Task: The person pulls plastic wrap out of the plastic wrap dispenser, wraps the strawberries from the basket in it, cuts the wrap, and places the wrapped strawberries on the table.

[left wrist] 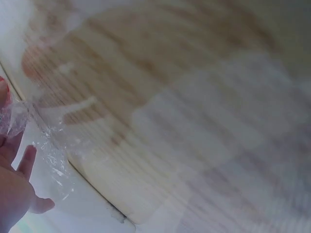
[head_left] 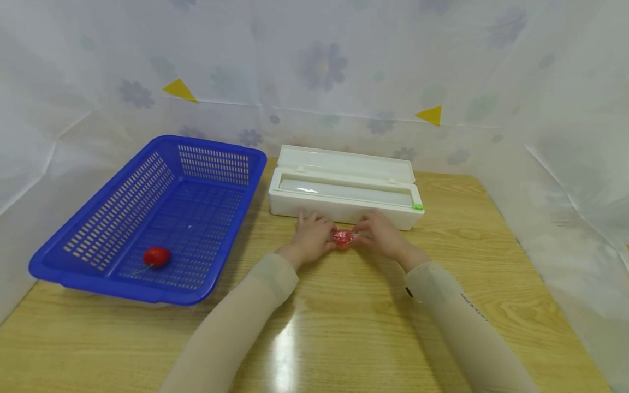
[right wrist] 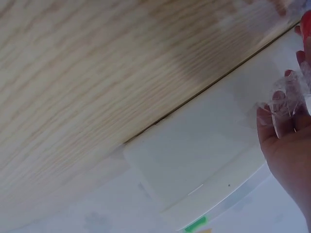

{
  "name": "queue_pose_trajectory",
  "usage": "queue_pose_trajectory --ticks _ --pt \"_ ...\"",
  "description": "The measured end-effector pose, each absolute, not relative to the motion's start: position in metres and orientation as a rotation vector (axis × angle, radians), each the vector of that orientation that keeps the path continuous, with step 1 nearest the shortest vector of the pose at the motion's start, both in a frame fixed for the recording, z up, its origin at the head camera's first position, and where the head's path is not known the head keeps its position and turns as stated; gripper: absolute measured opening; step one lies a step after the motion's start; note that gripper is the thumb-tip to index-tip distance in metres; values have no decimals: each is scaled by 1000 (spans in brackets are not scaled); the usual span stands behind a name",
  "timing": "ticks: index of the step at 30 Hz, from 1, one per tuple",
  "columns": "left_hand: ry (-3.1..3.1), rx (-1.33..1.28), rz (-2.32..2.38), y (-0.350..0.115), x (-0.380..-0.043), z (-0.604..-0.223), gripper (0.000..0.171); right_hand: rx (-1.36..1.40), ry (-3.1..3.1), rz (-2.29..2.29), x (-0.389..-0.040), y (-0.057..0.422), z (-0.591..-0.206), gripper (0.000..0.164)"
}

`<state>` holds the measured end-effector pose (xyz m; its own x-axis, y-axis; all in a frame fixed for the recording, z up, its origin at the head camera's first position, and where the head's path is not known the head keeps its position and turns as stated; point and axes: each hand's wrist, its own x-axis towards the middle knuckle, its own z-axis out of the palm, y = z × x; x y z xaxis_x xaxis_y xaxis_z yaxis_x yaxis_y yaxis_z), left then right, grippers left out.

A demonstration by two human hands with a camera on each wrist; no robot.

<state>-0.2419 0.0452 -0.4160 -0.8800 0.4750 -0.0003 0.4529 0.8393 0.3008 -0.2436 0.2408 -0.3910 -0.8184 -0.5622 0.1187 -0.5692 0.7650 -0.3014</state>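
A round red thing wrapped in clear cling film (head_left: 344, 237) is between both hands, low over the table, just in front of a white cling film dispenser (head_left: 344, 210). My left hand (head_left: 313, 238) pinches its left side, the other fingers spread toward the box. On the right side, my right hand (head_left: 383, 234) grips the twisted film. Crinkled film (left wrist: 56, 155) trails by the left fingers in the left wrist view, and more film (right wrist: 286, 99) bunches over the right fingers in the right wrist view.
At left stands a blue plastic basket (head_left: 194, 297) with a red radish-like thing (head_left: 156, 256) with a green stem in it. The dispenser's lid (head_left: 346, 164) is raised, and a green tab (head_left: 417, 207) sits at its right end. A flowered sheet hangs behind the wooden table (head_left: 354, 338).
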Motion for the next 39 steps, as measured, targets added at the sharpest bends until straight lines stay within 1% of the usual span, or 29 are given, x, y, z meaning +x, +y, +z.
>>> queue_pose_trajectory --ticks 7,12,20,27,31,39 --pt "2948 694 566 42 -243 -416 34 874 -3050 723 -248 247 -394 19" --pt "2951 645 572 40 -243 -415 38 771 -3076 842 -250 253 -393 12" --pt "2908 642 728 42 -243 -412 38 730 -2966 821 -246 245 -390 8" --pt "2886 597 753 46 -240 -402 33 487 -2860 735 -241 237 -390 11" --pt "2895 581 761 48 -239 -401 33 450 -2831 780 -240 232 -390 7" --pt "2940 589 741 49 -239 -406 29 318 -2875 1099 -241 236 -393 14"
